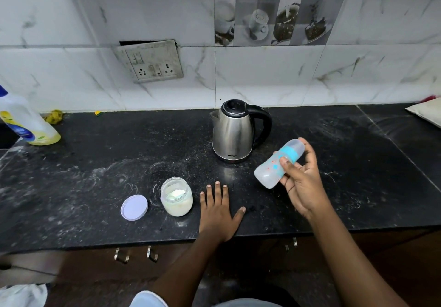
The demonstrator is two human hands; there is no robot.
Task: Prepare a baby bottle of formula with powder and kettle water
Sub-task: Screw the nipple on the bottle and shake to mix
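The right hand [303,185] curls thumb and fingers round the capped baby bottle [274,165], tilted above the countertop [107,154] just right of the kettle [235,132]. The left hand [218,213] lies flat at the front edge, fingers spread, beside the open powder jar [176,197] and its lid [134,207]. The kettle's small lettering is too small to read.
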